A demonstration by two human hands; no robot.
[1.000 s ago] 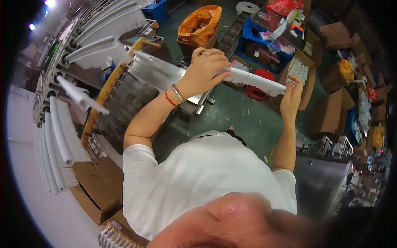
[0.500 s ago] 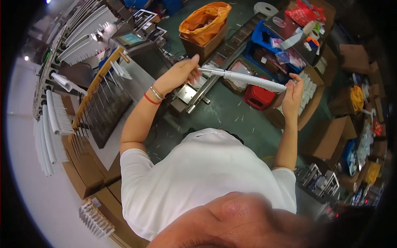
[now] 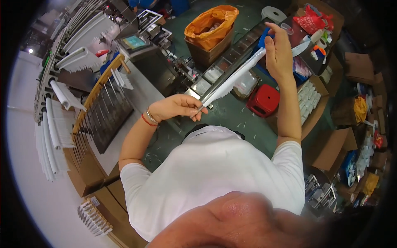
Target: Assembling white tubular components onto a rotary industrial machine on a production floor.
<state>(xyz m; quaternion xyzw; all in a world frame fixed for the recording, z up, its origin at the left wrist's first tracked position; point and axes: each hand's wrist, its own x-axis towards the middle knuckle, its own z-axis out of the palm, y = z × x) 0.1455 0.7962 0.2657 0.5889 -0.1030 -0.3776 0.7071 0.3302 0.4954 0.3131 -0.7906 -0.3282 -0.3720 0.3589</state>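
Observation:
A thin metal rod (image 3: 201, 109) carries a long row of white, ragged-edged pieces (image 3: 231, 82), slanting up to the right in front of me. My left hand (image 3: 186, 108) is closed in a pinch on the rod's bare lower end. At the upper end, my right hand (image 3: 280, 53) is raised, its thumb and forefinger apart, and the row's tip meets it near the thumb. Some of its other fingers are hidden. Left of my left hand, a yellow wooden rack (image 3: 93, 89) holds several metal rods, one bearing a few white pieces (image 3: 122, 79).
White bundles (image 3: 53, 122) hang along the left. Beyond my hands stand an orange-lined bin (image 3: 211, 39) and a narrow metal track (image 3: 231, 53). At right are a red stool (image 3: 263, 100), a carton of white packs (image 3: 308, 99) and an open box (image 3: 331, 144). Scraps litter the green floor.
My left hand has come down nearer my body, while my right hand has risen and its fingers have spread. The loaded rod has swung from nearly level to a steep slant.

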